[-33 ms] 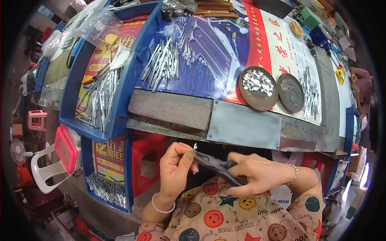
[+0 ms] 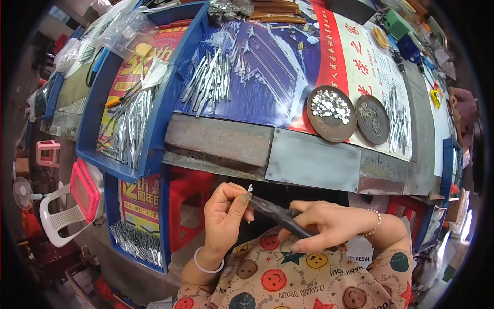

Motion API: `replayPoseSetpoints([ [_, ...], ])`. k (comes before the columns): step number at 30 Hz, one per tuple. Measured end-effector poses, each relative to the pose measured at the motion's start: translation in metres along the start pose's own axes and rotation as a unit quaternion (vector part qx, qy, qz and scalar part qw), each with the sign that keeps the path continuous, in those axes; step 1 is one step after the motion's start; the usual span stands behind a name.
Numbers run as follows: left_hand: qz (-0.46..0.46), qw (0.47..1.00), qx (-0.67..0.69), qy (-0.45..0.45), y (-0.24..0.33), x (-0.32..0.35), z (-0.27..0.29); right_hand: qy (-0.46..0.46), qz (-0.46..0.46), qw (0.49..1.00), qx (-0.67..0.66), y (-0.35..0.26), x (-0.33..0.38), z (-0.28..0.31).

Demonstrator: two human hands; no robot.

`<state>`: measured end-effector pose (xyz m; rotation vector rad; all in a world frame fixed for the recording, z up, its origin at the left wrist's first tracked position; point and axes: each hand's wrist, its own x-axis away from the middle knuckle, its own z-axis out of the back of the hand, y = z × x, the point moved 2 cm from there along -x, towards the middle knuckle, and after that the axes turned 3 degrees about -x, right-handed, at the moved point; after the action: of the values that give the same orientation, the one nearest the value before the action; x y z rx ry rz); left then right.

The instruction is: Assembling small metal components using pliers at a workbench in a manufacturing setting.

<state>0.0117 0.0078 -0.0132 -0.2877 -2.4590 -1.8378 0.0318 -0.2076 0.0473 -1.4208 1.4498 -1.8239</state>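
Two hands work: left hand [image 2: 225,216] pinches a tiny stiff metal piece [image 2: 250,191]; right hand [image 2: 329,224] clamps dark pliers [image 2: 278,215] by the handles.

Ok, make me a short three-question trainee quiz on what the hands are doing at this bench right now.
1. True or false: the right hand grips dark pliers.
2. What does the left hand pinch at the pliers' tip? A) a small metal piece B) a pencil C) a coin
3. What fills the nearer round dish on the bench top?

Key: 1 true. 2 A, the small metal piece. 3 small shiny metal bits.
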Motion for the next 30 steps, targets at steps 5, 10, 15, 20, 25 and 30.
replayPoseSetpoints([
  [5,-0.007,0.998,0.064,0.022,0.004,0.004,0.008,0.049,0.010,0.999,0.013,0.001,0.004,-0.008],
  [10,0.059,0.981,0.175,0.055,0.014,0.018,0.034,0.141,0.019,0.982,0.127,0.013,0.009,-0.020],
  [15,0.092,0.974,0.198,0.057,0.017,0.042,0.055,0.176,-0.008,0.980,0.091,0.019,0.002,-0.034],
  [20,0.080,0.981,0.152,0.085,0.018,0.058,0.068,0.162,0.018,0.981,0.106,0.022,-0.011,-0.044],
  [25,0.058,0.983,0.113,0.131,0.022,0.073,0.084,0.157,0.029,0.979,0.125,0.020,-0.021,-0.051],
  [30,0.051,0.970,-0.071,0.229,0.017,0.102,0.146,0.170,0.035,0.973,0.151,0.019,-0.029,-0.054],
])
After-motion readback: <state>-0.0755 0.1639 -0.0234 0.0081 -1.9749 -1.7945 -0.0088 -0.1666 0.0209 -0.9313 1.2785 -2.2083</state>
